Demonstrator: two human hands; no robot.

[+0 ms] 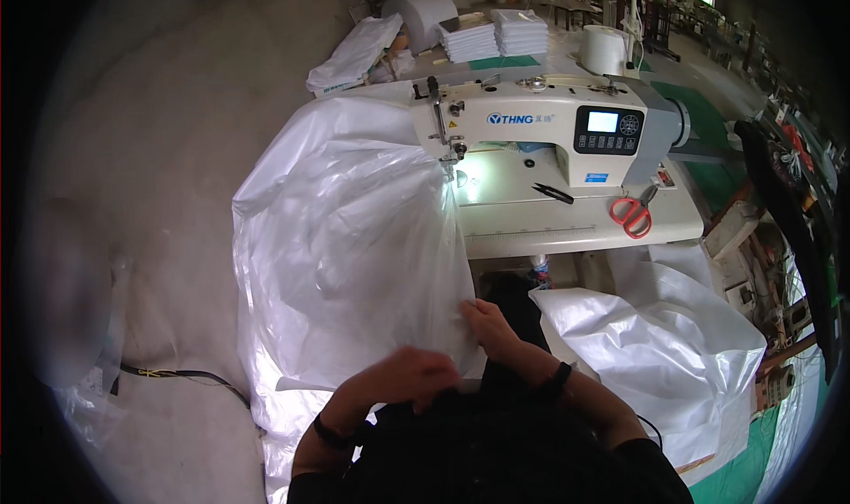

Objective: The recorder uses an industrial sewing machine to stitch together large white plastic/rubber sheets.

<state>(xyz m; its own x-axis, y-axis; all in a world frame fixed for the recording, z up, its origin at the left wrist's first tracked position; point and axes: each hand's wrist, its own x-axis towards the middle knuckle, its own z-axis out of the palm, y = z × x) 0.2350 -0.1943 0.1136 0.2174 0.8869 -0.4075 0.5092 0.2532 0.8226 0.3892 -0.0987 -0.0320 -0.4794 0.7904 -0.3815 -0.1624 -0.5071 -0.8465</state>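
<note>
The concrete floor [177,150] carries the largest item, a white translucent plastic sack [345,238], which drapes from the needle area down over the table edge toward the operator so that its seam edge runs in line with the needle. The industrial sewing machine [540,127] sits on its white table [575,216] (a lamp lights the needle zone), with a second white sack [655,345] piled to the right of the operator's lap. Stacks of folded white sheets [496,34] and a white roll [425,12] lie behind the machine. The left hand [407,376] is curled over the sack's lower edge; its fingertips are hidden, so the grip cannot be told. The right hand [487,322] pinches the same edge with fingers closed, holding it taut. Red-handled scissors [630,212] and black thread snips [553,192] rest within reach on the table.
</note>
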